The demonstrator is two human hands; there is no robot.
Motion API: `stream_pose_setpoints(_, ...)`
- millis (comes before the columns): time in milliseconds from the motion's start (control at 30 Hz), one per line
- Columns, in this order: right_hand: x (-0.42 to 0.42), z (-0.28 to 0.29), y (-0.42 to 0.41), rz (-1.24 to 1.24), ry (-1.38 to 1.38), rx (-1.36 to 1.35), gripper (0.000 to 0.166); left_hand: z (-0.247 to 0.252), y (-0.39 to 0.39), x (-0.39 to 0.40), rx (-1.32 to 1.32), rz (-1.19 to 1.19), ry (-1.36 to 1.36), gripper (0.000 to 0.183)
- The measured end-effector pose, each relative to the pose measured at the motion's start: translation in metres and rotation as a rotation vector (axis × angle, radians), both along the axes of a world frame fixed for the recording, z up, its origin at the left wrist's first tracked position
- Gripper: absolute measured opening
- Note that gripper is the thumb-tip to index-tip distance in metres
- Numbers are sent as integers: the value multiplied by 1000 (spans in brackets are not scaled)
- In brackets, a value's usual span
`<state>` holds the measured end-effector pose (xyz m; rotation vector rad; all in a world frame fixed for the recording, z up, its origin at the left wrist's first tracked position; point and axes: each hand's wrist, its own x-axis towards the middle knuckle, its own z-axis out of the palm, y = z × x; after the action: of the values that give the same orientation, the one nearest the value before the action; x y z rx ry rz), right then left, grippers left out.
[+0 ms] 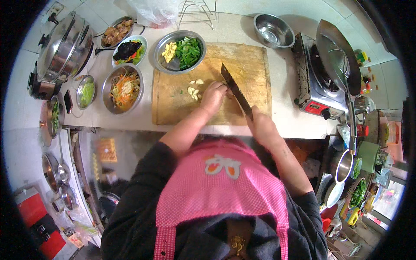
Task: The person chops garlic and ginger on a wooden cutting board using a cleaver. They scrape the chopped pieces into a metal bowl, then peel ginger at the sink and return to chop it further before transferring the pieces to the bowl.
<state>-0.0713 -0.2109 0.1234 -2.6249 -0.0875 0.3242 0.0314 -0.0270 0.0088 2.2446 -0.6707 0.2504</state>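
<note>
My right hand point(264, 125) grips the handle of a dark-bladed kitchen cleaver point(236, 89), its blade slanting up and left over the wooden cutting board point(250, 61). Curled on the board close to the blade's left side is my left hand point(213, 96); whatever lies under its fingertips is mostly hidden. Several peeled garlic cloves point(192, 92) lie on the board just left of that hand. Overlapping the board's upper left corner, a steel bowl point(157, 58) holds chopped yellowish pieces point(169, 52) and cut green leaves or scallions point(188, 53).
Left of the board stand a steel bowl of shredded vegetables point(125, 91), a plate of dark fungus point(128, 50), a dish of meat pieces point(117, 32) and a large steamer pot point(61, 48). At right are a steel bowl point(274, 31) and a gas stove point(320, 94) bearing a wok point(328, 42).
</note>
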Motion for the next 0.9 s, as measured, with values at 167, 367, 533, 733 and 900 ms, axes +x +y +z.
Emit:
stream_pose_setpoints(167, 6, -9, 0, -20, -42, 50, 24, -1, 1, -4, -120, 16, -77, 11)
stream_pose_setpoints(367, -2, 4, 0, 9, -11, 6, 22, 2, 0, -7, -112, 24, -37, 11)
stream_pose_setpoints(533, 12, -6, 13, -8, 13, -35, 22, 2, -1, -8, -75, 15, -68, 13)
stream_pose_setpoints(733, 18, -20, -1, -18, -80, 87, 25, -3, 8, -13, -228, 25, -57, 15)
stream_pose_setpoints(900, 4, -1, 4, -5, -27, 27, 26, 8, 44, -24, -98, 1, -86, 12)
